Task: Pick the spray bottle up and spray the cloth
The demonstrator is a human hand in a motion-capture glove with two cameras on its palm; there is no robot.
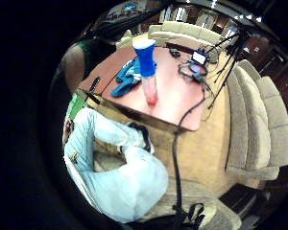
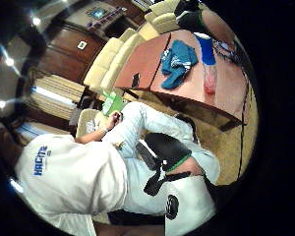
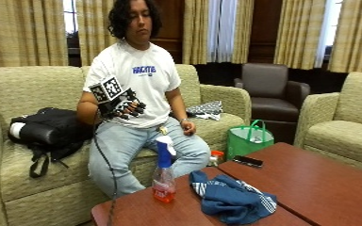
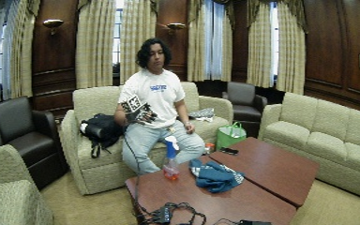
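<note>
Room panelled in dark wood, curtained, furnished with beige sofas (image 3: 37,141). Reddish-brown table (image 3: 319,183) bearing one crumpled blue cloth (image 3: 231,200) and, just beside it, one upright spray bottle (image 3: 163,172). One black phone (image 3: 248,161) near the far edge. Gloved right hand (image 3: 121,106) raised at chest height, fingers loosely curled, holding nothing.

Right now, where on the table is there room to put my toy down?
The big bare patch of the table lies beyond the blue cloth, past the black phone. The near corner is crowded: the spray bottle stands close beside the cloth. Cables clutter the far end.
</note>
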